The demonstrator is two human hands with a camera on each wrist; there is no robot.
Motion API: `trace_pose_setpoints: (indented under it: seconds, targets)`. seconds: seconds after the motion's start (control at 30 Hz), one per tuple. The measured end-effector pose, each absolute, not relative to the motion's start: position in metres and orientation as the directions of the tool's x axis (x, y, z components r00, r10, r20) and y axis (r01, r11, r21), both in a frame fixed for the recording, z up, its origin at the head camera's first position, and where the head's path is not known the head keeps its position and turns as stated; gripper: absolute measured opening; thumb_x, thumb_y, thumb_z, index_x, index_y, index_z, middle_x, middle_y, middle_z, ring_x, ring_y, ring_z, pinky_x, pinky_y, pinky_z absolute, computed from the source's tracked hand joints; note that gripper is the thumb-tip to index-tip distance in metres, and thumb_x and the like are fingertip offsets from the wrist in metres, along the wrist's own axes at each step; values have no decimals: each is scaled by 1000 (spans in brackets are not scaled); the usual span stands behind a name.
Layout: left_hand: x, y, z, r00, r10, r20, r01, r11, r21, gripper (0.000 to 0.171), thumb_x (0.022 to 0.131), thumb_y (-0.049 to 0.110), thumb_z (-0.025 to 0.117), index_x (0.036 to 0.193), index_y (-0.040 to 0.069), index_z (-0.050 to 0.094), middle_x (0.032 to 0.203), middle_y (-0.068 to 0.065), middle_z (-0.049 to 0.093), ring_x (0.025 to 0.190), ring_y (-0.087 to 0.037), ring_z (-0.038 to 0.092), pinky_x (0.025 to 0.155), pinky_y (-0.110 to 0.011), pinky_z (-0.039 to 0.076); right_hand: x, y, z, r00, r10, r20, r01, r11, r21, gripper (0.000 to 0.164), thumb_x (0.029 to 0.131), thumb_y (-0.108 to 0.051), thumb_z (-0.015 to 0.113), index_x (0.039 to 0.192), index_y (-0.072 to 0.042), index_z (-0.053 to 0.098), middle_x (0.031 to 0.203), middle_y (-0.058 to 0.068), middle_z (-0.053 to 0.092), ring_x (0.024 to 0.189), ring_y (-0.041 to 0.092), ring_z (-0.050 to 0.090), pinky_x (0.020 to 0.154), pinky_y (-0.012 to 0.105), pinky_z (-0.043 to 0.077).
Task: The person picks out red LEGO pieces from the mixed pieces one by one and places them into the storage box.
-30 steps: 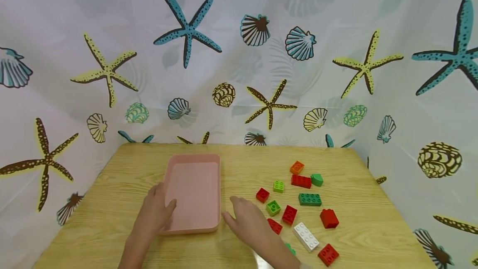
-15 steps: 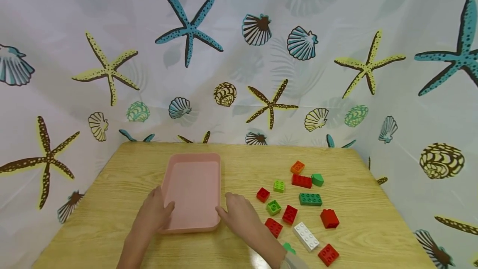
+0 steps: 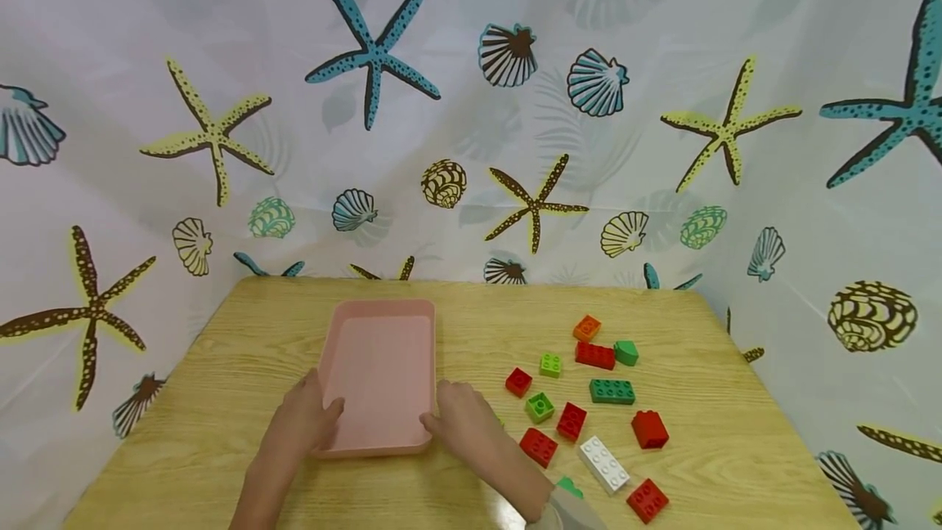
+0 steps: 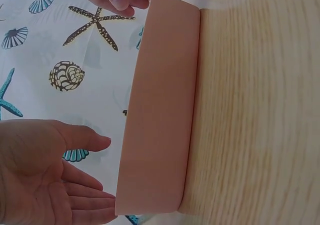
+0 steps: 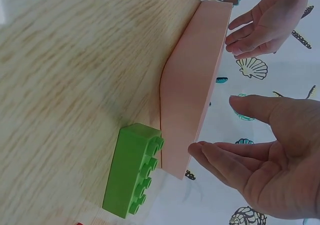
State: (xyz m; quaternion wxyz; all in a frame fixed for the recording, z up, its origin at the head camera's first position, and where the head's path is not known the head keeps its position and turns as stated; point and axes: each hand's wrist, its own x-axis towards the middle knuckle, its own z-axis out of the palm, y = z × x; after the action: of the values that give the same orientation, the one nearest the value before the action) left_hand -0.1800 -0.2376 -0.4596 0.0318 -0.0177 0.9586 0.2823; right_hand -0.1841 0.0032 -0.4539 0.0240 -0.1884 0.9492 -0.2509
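A shallow pink plastic tray [image 3: 379,383] lies on the wooden table, left of centre. My left hand [image 3: 300,415] is at its left rim, and the left wrist view shows straight fingers [image 4: 92,203] right at the rim with the thumb raised apart. At the right rim is my right hand [image 3: 467,428]; its nearly straight fingertips [image 5: 200,150] meet the tray edge in the right wrist view, thumb spread away. Close beside the tray, a light green toy brick [image 5: 131,170] sits under the right hand, mostly hidden in the head view.
Several toy bricks lie scattered right of the tray, among them a white brick [image 3: 604,465], a dark green brick [image 3: 612,391], a red brick [image 3: 649,429] and an orange brick [image 3: 586,328]. A curtain [image 3: 456,121] printed with starfish and shells hangs behind the table [image 3: 257,309].
My right hand has shifted left and slightly up to the tray's right rim, uncovering more of a red brick. My left hand and the tray have barely moved.
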Motion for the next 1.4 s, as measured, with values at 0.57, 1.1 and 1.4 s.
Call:
trace_pose_setpoints:
  seconds: [0.57, 1.1, 1.4]
  targets:
    - [-181, -245, -468, -995, -36, -98, -82, 848, 524, 47, 96, 6, 56, 126, -24, 38, 104, -45, 56, 89, -49, 63, 71, -53, 52, -192, 2, -468, -942, -336, -16, -271, 785, -557, 31, 88, -19, 76, 69, -8, 53, 57, -3, 42, 49, 9, 37, 44, 24, 31]
    - [-180, -253, -469, -998, -12, -65, -47, 823, 566, 16, 82, -12, 48, 96, -15, 55, 71, -13, 55, 61, -25, 53, 53, -37, 45, -197, 2, -478, -936, -349, 51, -312, 754, -578, 36, 85, -3, 70, 60, -12, 47, 56, -6, 37, 47, 6, 34, 42, 22, 28]
    - [-183, -260, -478, -999, -4, -37, -24, 833, 552, 12, 80, -13, 49, 91, -13, 54, 70, -11, 52, 63, -26, 50, 55, -38, 44, -195, 1, -482, -933, -346, 100, -335, 732, -593, 30, 83, 3, 67, 61, -11, 52, 55, -8, 38, 46, 5, 34, 41, 21, 27]
